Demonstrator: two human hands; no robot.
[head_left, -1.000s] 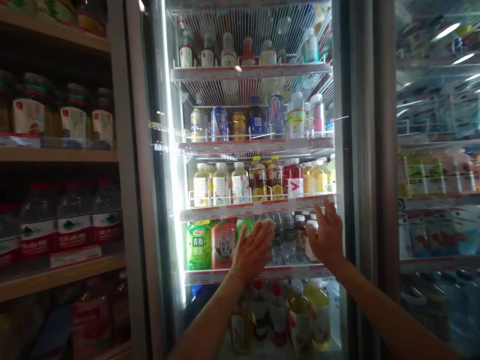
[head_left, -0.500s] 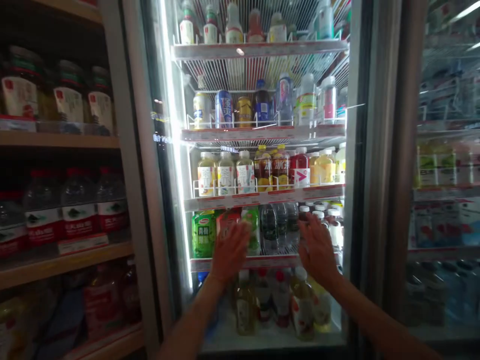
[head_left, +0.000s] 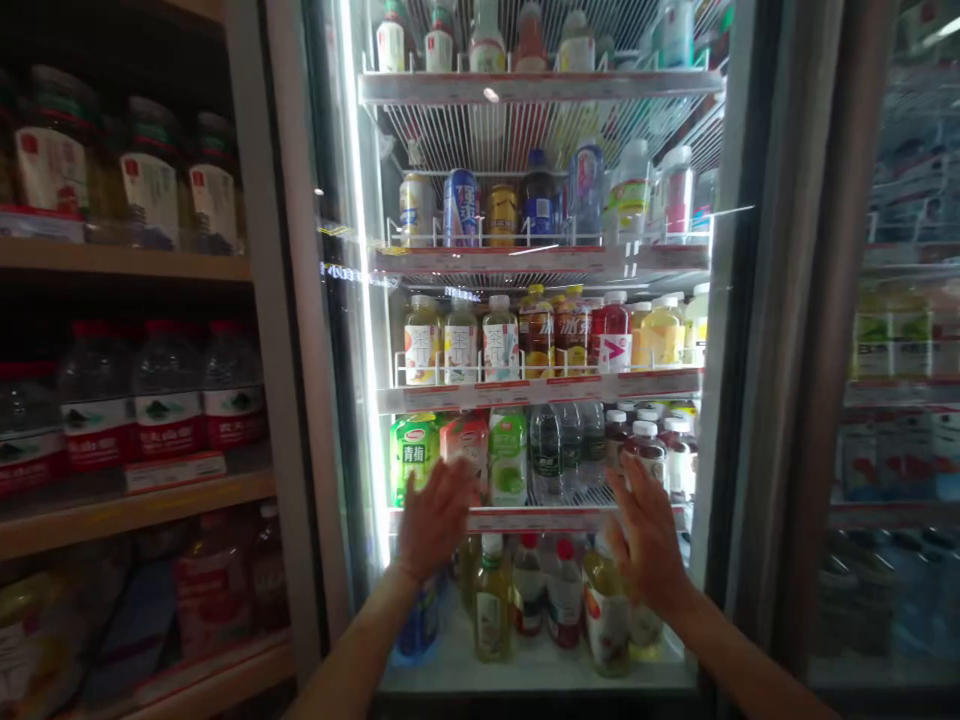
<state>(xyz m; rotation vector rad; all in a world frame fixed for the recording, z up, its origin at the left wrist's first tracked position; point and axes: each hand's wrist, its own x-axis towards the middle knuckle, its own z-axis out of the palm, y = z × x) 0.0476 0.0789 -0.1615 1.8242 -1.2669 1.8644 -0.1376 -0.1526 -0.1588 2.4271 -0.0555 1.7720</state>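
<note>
My left hand (head_left: 437, 522) is raised with its fingers stretched out and holds nothing. It covers the lower part of a red carton (head_left: 463, 440) that stands between a green carton (head_left: 414, 450) and another green carton (head_left: 508, 458). My right hand (head_left: 649, 545) is also raised and empty, its fingers spread and slightly blurred. Its fingertips overlap dark bottles with white caps (head_left: 645, 450) on the same shelf. Clear water bottles (head_left: 546, 455) show between my hands. Reflections lie across the lit drinks fridge, as on a glass door; whether my hands touch it I cannot tell.
Above are shelves with white tea bottles (head_left: 500, 345), brown bottles with yellow caps (head_left: 537, 340) and a blue can (head_left: 460, 208). At the bottom stands a pale yellow bottle (head_left: 491, 610). Wooden shelves (head_left: 135, 510) hold red-capped water bottles (head_left: 166, 400) on the left. A metal frame (head_left: 810, 330) runs upright on the right.
Both hands have sunk a little. My left hand has shifted left, uncovering the right-hand green carton. The view has turned slightly, so the fridge sits further right.
</note>
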